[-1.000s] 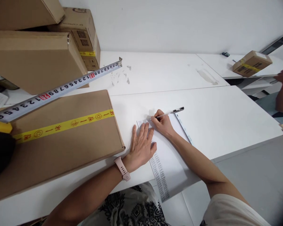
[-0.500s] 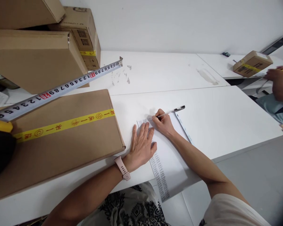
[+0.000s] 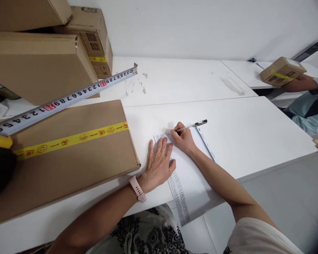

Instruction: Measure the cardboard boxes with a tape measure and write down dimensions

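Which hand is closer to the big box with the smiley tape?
Left. The left hand lies on the paper, just right of the box; the right hand, holding the pen, is farther right, beyond the left hand.

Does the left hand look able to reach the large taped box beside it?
Likely yes: the left hand rests on the paper, gripping nothing, and no object stands between it and the box.
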`<state>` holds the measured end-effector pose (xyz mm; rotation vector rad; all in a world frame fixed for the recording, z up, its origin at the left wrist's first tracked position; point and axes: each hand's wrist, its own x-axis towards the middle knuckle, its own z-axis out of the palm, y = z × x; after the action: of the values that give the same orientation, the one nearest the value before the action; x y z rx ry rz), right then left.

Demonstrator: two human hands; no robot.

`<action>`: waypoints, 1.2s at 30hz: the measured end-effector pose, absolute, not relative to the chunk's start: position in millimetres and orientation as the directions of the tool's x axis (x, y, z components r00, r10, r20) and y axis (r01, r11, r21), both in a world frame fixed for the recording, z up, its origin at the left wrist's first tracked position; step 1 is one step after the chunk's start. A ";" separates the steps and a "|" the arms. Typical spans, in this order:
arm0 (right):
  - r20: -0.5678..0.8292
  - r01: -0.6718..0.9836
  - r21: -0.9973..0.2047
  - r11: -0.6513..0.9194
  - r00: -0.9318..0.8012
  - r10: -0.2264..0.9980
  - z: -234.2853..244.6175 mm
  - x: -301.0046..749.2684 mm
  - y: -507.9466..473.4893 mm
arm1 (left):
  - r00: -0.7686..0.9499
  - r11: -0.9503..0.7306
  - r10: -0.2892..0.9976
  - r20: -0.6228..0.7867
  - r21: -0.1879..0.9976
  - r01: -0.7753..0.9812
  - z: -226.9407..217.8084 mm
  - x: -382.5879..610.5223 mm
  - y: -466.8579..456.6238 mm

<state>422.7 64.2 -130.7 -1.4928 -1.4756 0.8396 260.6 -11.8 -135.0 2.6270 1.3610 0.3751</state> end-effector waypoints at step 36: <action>0.106 0.407 -0.912 0.057 0.099 0.989 -131.6 426.3 67.1 | 0.555 -0.573 0.819 0.146 0.264 0.776 -135.4 261.1 -11.3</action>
<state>426.3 67.1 -131.6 -1.4928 -1.4481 0.8322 261.1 -11.3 -135.4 2.6184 1.3546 0.3780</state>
